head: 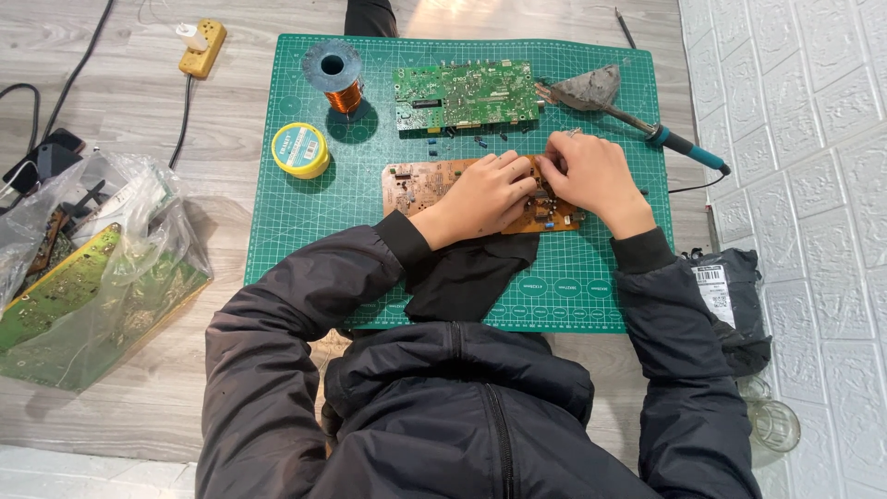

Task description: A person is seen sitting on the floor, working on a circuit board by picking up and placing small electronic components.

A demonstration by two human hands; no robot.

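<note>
Left hand (485, 189) and right hand (591, 171) pinch parts on the thin, stiff brown circuit board (434, 180) at frame centre; light, brittle, best held by its edges.

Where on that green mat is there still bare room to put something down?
The green mat is bare along its left side, below the yellow tin, and along its front edge right of the black cloth. It is crowded at the back: copper wire spool, green board, soldering iron, and the brown board under the left hand and right hand.

Two circuit boards (467, 94), one spool (334, 74)
</note>
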